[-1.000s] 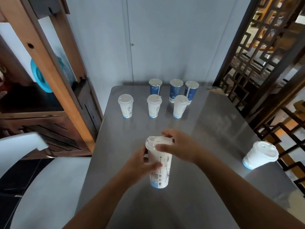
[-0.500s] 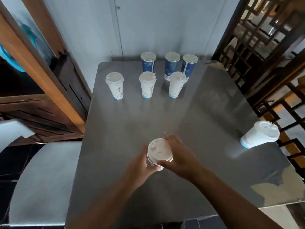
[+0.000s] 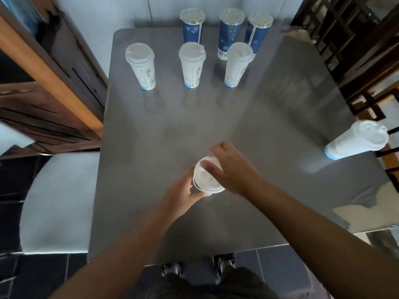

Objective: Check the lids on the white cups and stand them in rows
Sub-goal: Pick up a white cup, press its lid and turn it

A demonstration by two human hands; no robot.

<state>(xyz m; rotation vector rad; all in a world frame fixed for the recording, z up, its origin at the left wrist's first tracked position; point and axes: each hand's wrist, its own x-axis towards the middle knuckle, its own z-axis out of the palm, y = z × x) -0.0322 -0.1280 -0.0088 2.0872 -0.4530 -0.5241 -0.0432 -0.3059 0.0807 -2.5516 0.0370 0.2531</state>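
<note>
Since a moment ago your head has tipped down over the white lidded paper cup [image 3: 208,180], mid-table near you | left hand [image 3: 183,196] grasps its side, right hand [image 3: 232,169] presses the lid | risk: uneven pressure tips it or pops the rim.

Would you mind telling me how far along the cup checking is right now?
Three lidded white paper cups already stand in a row in front of the blue cups. A fourth white cup is in hand: left hand holds its side, right hand rests on its lid. One white cup at the table's right edge remains.
</note>
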